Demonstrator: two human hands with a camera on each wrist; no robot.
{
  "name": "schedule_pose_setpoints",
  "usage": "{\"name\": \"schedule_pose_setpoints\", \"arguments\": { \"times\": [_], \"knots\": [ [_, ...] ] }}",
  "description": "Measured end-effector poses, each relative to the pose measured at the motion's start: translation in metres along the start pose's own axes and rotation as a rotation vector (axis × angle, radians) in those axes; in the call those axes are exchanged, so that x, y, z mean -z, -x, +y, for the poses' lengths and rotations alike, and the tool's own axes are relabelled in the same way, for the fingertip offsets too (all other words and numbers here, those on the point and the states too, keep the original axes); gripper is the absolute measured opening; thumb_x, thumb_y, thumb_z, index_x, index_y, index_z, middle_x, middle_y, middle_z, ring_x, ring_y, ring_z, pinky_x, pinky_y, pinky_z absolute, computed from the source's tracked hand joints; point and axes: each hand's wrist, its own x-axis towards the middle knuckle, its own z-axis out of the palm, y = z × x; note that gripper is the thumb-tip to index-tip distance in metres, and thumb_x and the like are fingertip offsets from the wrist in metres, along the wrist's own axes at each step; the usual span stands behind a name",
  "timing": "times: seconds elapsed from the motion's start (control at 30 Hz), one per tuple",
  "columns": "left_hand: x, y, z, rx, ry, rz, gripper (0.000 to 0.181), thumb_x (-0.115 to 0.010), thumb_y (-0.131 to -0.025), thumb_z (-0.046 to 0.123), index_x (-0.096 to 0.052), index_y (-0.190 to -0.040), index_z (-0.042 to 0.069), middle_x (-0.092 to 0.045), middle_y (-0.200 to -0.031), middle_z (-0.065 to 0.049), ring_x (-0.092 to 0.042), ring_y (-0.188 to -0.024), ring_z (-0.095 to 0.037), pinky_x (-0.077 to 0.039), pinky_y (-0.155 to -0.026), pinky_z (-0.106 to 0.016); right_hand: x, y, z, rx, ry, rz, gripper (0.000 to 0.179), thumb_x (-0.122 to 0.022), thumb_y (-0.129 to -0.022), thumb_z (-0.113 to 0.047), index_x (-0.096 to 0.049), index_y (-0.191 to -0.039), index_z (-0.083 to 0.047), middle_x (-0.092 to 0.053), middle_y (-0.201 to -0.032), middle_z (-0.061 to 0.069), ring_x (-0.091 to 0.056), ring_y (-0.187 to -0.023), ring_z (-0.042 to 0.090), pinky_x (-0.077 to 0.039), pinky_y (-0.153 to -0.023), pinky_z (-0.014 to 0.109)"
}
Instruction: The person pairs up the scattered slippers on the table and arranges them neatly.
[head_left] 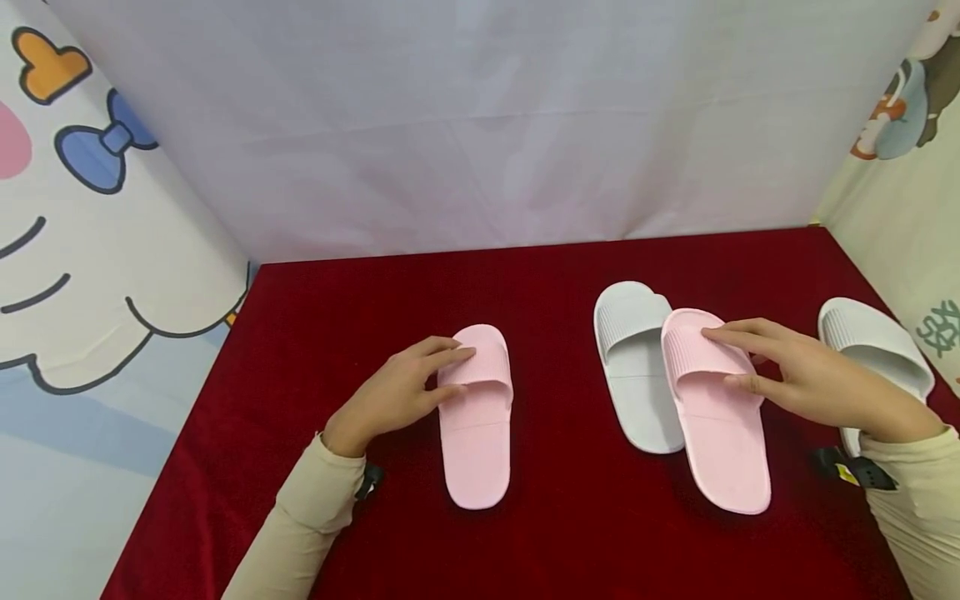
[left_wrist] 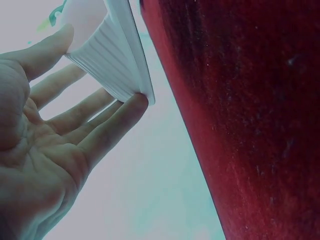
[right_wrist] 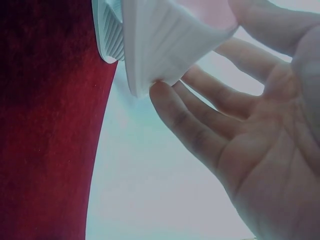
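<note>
A pink slide slipper (head_left: 476,433) is near the middle of the red cloth, toe pointing away. My left hand (head_left: 397,386) grips its ribbed strap (left_wrist: 107,55) from the left side, thumb at the strap's opening edge and fingers on the strap's far side. To the right, my right hand (head_left: 806,375) grips the other pink slipper (head_left: 723,450) by the strap from its right side. That slipper tilts slightly and partly covers a white slipper (head_left: 637,392). In the right wrist view, the held slipper's sole edge (right_wrist: 132,50) is apart from the cloth.
Another white slipper (head_left: 873,337) lies at the right edge, partly hidden behind my right wrist. The red cloth (head_left: 337,317) covers the table. A white curtain (head_left: 480,150) hangs behind, with printed panels (head_left: 97,250) at the left and right.
</note>
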Motion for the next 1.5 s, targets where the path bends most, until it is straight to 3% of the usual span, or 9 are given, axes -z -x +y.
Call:
{"name": "schedule_pose_setpoints", "arguments": {
  "times": [0.37, 0.67, 0.8, 1.13, 1.3, 1.5],
  "knots": [
    [0.002, 0.002, 0.002, -0.011, -0.005, 0.003, 0.050, -0.075, -0.089, 0.025, -0.062, -0.136, 0.014, -0.061, -0.133, -0.012, -0.062, -0.118, -0.026, -0.052, -0.098, -0.042, -0.004, -0.011, -0.008, 0.071, -0.033, 0.005, 0.067, -0.082, -0.077, -0.007, -0.057, -0.140, -0.013, -0.059, -0.129, 0.005, -0.040, -0.122, -0.011, -0.022, -0.099, -0.002],
    [-0.001, 0.001, 0.003, -0.032, -0.012, 0.008, 0.048, -0.076, -0.089, 0.025, -0.063, -0.134, 0.013, -0.061, -0.132, -0.011, -0.062, -0.117, -0.026, -0.052, -0.098, -0.041, -0.010, -0.027, -0.018, 0.068, 0.002, -0.022, 0.065, -0.082, -0.080, -0.012, -0.057, -0.140, -0.016, -0.060, -0.129, 0.004, -0.052, -0.115, 0.013, -0.027, -0.098, 0.003],
    [-0.002, 0.001, 0.005, -0.047, -0.019, 0.003, 0.048, -0.075, -0.089, 0.024, -0.063, -0.134, 0.013, -0.061, -0.131, -0.012, -0.063, -0.116, -0.025, -0.053, -0.097, -0.041, -0.013, -0.033, -0.024, 0.065, 0.010, -0.050, 0.063, -0.081, -0.082, -0.015, -0.057, -0.140, -0.016, -0.059, -0.131, 0.004, -0.056, -0.115, 0.018, -0.032, -0.096, 0.008],
    [0.002, -0.001, 0.009, -0.081, -0.031, 0.009, 0.047, -0.076, -0.089, 0.025, -0.064, -0.133, 0.013, -0.062, -0.129, -0.010, -0.064, -0.113, -0.022, -0.054, -0.094, -0.038, -0.021, -0.048, -0.037, 0.105, 0.008, -0.042, 0.061, -0.081, -0.081, -0.014, -0.059, -0.138, -0.016, -0.061, -0.130, 0.003, -0.059, -0.112, 0.016, -0.041, -0.093, 0.019],
    [0.003, 0.000, 0.008, -0.086, -0.051, 0.019, 0.047, -0.076, -0.089, 0.026, -0.064, -0.132, 0.013, -0.063, -0.128, -0.009, -0.064, -0.110, -0.022, -0.054, -0.092, -0.038, -0.026, -0.057, -0.046, 0.115, -0.004, -0.059, 0.056, -0.079, -0.084, -0.018, -0.060, -0.137, -0.016, -0.062, -0.130, 0.002, -0.059, -0.114, 0.017, -0.046, -0.092, 0.029],
    [0.003, 0.002, 0.008, -0.093, -0.054, 0.033, 0.047, -0.077, -0.087, 0.026, -0.065, -0.131, 0.014, -0.063, -0.128, -0.009, -0.064, -0.112, -0.022, -0.054, -0.094, -0.039, -0.035, -0.067, -0.053, 0.129, -0.026, -0.071, 0.051, -0.077, -0.087, -0.020, -0.061, -0.135, -0.014, -0.061, -0.131, 0.002, -0.059, -0.117, 0.016, -0.048, -0.091, 0.032]
  ]
}}
